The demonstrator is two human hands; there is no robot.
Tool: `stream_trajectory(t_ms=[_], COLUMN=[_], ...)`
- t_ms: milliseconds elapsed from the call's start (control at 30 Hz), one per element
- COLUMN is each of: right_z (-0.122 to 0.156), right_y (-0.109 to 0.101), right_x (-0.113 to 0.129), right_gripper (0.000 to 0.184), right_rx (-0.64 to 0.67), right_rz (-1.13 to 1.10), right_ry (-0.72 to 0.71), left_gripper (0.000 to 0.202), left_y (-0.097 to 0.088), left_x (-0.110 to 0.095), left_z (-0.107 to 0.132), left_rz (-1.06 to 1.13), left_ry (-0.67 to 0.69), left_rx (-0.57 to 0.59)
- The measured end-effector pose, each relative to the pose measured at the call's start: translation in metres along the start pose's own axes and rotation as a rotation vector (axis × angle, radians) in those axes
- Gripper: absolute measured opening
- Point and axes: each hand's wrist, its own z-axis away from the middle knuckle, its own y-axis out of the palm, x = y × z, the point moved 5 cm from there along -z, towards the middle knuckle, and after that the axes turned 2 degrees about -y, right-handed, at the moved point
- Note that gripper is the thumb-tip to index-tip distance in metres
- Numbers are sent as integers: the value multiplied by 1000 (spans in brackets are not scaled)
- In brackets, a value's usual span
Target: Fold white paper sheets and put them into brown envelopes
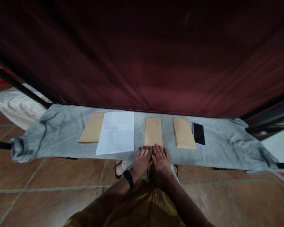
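A brown paper envelope [153, 130] lies lengthwise in front of me on the grey cloth. My left hand [142, 160] and my right hand [161, 160] rest side by side at its near end, fingers stretched flat over the edge. Neither hand grasps anything that I can see; the envelope's near edge is hidden under the fingertips. Left of it are white sheets of paper [118, 132] with fold creases, partly over another stack of brown envelopes [91, 127]. To the right lies a further small stack of brown envelopes [184, 133].
A dark-screened phone [198, 134] lies beside the right envelopes. The grey cloth [223, 138] covers a narrow bench-like surface. A dark red fabric panel [142, 69] rises behind it. Striped cloth [19, 104] is at left, a white sheet [280, 145] at right. Tiled floor [68, 179] shows below.
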Motion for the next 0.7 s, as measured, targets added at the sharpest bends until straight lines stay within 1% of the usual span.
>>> stream_trajectory(t_ms=[233,367,500,600,700], right_z=[12,18,19,14,5], right_y=[1,0,-7,-11,-10], right_x=[-20,-31,-39,-38,-26], right_gripper=[53,52,52,52,52], right_rx=[-9,-7,15,36,63], right_rz=[56,89,102,85,34], right_ry=[-5,-29,-53,-66,-95], left_gripper=[69,68,66,68,68], left_y=[0,2,3,3,4], left_x=[1,-1,-1,-1,0], left_z=[-4,-5,-5,-5,-4], left_rz=[58,102,115,121,126], left_ry=[27,62,105,113,113], left_rx=[71,77,92,97,87])
